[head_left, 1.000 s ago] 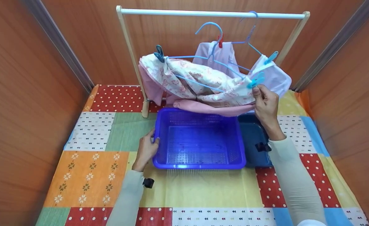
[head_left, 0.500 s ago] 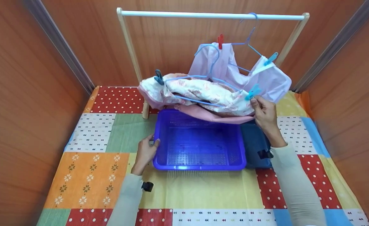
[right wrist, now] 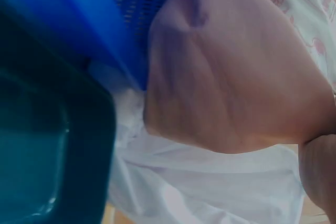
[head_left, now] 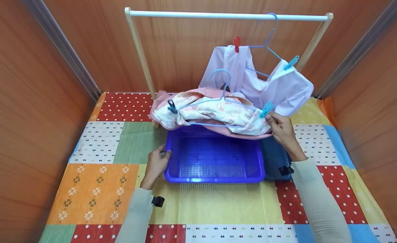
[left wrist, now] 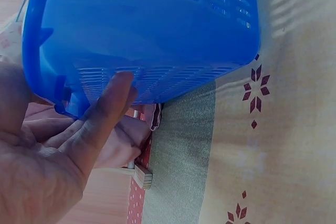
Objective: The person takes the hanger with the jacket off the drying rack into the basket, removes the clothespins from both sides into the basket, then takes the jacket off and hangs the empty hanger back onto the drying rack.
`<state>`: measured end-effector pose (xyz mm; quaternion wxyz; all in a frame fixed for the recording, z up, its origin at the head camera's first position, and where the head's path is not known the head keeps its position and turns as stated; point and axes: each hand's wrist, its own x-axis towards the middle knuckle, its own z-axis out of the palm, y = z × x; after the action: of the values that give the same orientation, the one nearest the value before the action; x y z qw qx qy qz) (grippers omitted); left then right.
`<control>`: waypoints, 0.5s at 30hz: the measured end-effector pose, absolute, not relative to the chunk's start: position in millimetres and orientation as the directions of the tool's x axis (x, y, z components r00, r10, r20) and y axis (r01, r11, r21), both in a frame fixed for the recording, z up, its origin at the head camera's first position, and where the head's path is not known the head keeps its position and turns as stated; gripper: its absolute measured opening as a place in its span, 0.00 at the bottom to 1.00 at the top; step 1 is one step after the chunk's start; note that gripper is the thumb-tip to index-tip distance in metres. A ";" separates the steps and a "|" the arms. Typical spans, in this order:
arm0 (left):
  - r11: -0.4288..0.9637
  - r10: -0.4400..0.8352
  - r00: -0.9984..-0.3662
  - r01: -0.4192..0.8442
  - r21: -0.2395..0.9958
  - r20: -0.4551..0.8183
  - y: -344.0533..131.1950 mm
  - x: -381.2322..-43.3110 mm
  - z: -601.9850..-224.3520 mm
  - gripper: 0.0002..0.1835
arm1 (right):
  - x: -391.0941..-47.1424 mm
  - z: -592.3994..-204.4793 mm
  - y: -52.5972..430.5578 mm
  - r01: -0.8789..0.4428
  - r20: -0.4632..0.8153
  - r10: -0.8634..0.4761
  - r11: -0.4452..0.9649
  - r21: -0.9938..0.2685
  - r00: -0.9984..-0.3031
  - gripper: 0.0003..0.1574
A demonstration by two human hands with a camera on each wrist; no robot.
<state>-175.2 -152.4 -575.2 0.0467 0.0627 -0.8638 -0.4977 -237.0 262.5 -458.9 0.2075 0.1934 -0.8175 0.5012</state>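
My left hand (head_left: 156, 165) grips the left rim of a purple-blue plastic basket (head_left: 215, 180), thumb over the edge. In the left wrist view, its fingers lie against the basket's slotted outer wall (left wrist: 157, 30). My right hand (head_left: 283, 131) pinches the right edge of a pink garment with a white printed lining (head_left: 218, 109). A dark clothespin (head_left: 172, 106) and a light blue clothespin (head_left: 267, 108) fasten this garment to a blue hanger (head_left: 229, 79), whose hook is off the rail. The garment overlaps the basket's far side. In the right wrist view its pink cloth (right wrist: 236, 77) hangs beside the basket.
A rack with a white rail (head_left: 198, 14) stands behind. From it hangs a white garment (head_left: 252, 81) on another hanger, held by a red clothespin (head_left: 237, 44) and a blue one. A dark teal basin (head_left: 275, 158) sits right of the basket. Wooden panels enclose the sides and back.
The garment and its hanger have come down and toward me, the hook dropping well below the rail. My right hand moved down with them. My left hand stays on the basket.
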 end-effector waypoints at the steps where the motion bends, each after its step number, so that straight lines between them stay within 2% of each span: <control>1: 0.496 -0.156 -0.988 -0.057 0.866 0.024 -152.5 -174.9 -575.1 0.22 | -237.6 -461.0 263.0 -0.522 0.528 -0.115 0.422 -0.741 -0.842 0.11; 9: 0.482 -0.155 -0.987 -0.035 0.875 0.046 -152.6 -172.3 -576.5 0.20 | -240.5 -476.3 265.1 -0.528 0.526 -0.136 0.435 -0.729 -0.839 0.13; 15: 0.480 -0.163 -0.986 -0.049 0.876 0.034 -152.0 -171.9 -577.5 0.22 | -240.5 -486.7 262.8 -0.552 0.553 -0.143 0.448 -0.704 -0.821 0.08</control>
<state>-171.9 -152.0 -577.5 0.0562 0.0617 -0.8584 -0.5061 -240.5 262.8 -486.7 0.2125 0.2107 -0.8239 0.4813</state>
